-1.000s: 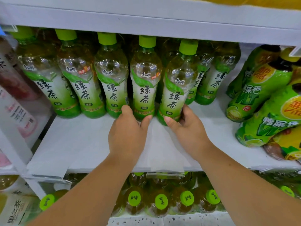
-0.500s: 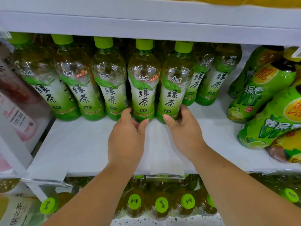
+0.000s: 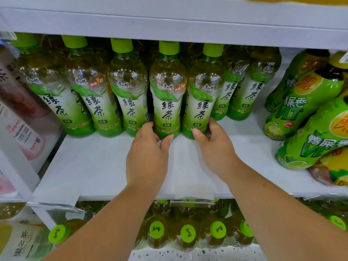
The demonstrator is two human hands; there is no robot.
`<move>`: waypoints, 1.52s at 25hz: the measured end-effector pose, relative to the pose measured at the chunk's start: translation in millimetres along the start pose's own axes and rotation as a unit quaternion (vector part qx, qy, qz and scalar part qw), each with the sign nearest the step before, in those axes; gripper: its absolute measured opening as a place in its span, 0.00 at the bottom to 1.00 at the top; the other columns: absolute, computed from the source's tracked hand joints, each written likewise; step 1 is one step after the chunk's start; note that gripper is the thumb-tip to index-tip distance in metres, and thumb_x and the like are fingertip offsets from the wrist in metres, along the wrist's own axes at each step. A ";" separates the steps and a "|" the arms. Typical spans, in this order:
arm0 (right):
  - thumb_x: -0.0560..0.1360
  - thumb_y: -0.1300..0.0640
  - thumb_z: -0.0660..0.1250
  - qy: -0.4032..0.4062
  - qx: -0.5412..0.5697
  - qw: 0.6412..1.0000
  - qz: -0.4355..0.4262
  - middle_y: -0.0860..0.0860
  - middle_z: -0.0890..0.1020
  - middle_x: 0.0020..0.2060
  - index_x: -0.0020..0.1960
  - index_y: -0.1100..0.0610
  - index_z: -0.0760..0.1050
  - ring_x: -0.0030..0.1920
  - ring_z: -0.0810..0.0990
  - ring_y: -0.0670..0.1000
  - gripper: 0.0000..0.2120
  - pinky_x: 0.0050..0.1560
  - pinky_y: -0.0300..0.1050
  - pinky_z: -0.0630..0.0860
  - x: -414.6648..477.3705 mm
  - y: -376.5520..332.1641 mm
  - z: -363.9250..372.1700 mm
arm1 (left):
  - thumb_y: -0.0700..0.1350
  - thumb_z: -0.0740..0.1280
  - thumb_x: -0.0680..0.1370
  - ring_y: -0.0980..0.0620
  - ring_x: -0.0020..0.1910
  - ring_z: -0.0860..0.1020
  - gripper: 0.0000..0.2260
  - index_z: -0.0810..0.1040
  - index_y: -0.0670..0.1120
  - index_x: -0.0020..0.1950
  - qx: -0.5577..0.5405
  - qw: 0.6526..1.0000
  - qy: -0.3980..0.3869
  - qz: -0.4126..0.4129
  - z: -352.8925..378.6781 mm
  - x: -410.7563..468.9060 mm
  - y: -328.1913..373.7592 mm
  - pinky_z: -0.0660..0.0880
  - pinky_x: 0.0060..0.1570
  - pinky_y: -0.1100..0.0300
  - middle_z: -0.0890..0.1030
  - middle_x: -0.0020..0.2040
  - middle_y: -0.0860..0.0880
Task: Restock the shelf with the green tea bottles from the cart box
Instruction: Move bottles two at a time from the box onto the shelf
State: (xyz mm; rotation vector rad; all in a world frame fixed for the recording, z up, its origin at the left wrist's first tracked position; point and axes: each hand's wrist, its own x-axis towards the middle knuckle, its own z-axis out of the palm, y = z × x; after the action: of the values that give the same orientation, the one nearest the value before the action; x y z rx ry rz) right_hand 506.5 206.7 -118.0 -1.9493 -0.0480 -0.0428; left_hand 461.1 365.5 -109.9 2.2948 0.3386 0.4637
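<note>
Several green tea bottles with green caps stand in a row on the white shelf (image 3: 90, 166). My left hand (image 3: 146, 159) grips the base of one upright green tea bottle (image 3: 167, 95), thumb at its right side and fingers at its left. Beside it, my right hand (image 3: 214, 147) holds the base of the neighbouring green tea bottle (image 3: 204, 95), thumb in front and fingers behind. Both bottles stand on the shelf in line with the front row. The cart box is out of view.
Green lemon tea bottles (image 3: 305, 108) lean at the right end of the shelf. Pink-labelled bottles (image 3: 20, 119) sit behind a clear divider at the left. The shelf below holds more green-capped bottles (image 3: 188, 232). Another shelf board (image 3: 169, 29) runs close above the caps.
Both hands have pushed the two bottles a little farther back on the shelf, so they stand more upright and level with the row. The camera has moved closer.
</note>
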 end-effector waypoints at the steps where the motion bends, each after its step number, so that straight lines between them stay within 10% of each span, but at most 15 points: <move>1: 0.79 0.54 0.67 0.003 -0.003 1.000 -0.002 0.42 0.81 0.61 0.72 0.45 0.69 0.62 0.79 0.43 0.22 0.65 0.46 0.74 -0.7 -0.7 0.5 | 0.56 0.68 0.79 0.56 0.49 0.70 0.25 0.69 0.47 0.72 0.000 1.000 0.002 0.003 -0.2 0.2 -0.4 0.68 0.44 0.59 0.74 0.52 0.54; 7: 0.77 0.50 0.68 0.027 -0.003 0.999 0.017 0.39 0.82 0.58 0.71 0.46 0.69 0.59 0.80 0.42 0.23 0.65 0.53 0.75 -3.9 -0.1 0.4 | 0.57 0.69 0.78 0.52 0.52 0.74 0.24 0.73 0.48 0.70 0.010 1.000 0.011 0.019 -2.4 -0.7 -1.9 0.75 0.45 0.54 0.74 0.52 0.53; 13: 0.80 0.60 0.66 -0.009 0.051 0.998 0.018 0.45 0.81 0.62 0.73 0.54 0.71 0.60 0.79 0.36 0.21 0.60 0.29 0.73 -9.2 -11.4 -11.0 | 0.54 0.71 0.78 0.51 0.46 0.75 0.15 0.79 0.47 0.60 -0.042 0.999 0.002 0.014 -7.9 2.0 -3.7 0.76 0.44 0.54 0.76 0.47 0.50; 21: 0.82 0.54 0.64 0.056 0.083 0.987 0.122 0.42 0.81 0.53 0.68 0.50 0.75 0.54 0.78 0.43 0.15 0.57 0.39 0.70 -39.9 -45.5 -8.1 | 0.55 0.67 0.80 0.51 0.57 0.76 0.22 0.73 0.47 0.70 -0.130 0.981 -0.110 -0.094 -36.0 0.2 13.3 0.72 0.57 0.57 0.78 0.59 0.51; 26: 0.82 0.47 0.62 0.031 0.028 0.985 0.168 0.46 0.74 0.68 0.74 0.47 0.69 0.61 0.73 0.46 0.21 0.63 0.46 0.72 -90.9 -71.9 -11.7 | 0.59 0.60 0.81 0.54 0.61 0.73 0.23 0.71 0.51 0.74 -0.154 0.957 -0.215 -0.118 -67.9 -20.7 19.9 0.67 0.60 0.58 0.75 0.68 0.54; 38: 0.83 0.44 0.58 -0.017 -0.044 0.971 0.235 0.48 0.70 0.73 0.78 0.50 0.62 0.69 0.71 0.49 0.26 0.62 0.43 0.66 -240.8 -109.4 -24.8 | 0.61 0.58 0.82 0.55 0.62 0.72 0.22 0.71 0.52 0.72 -0.183 0.903 -0.356 -0.157 -163.9 -125.7 24.0 0.68 0.62 0.55 0.74 0.64 0.56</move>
State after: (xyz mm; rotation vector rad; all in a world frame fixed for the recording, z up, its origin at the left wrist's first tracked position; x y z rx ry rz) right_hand 259.9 220.9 -20.1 -2.0040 0.3988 0.3068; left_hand 280.7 405.6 -14.6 1.8333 0.2168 -0.4472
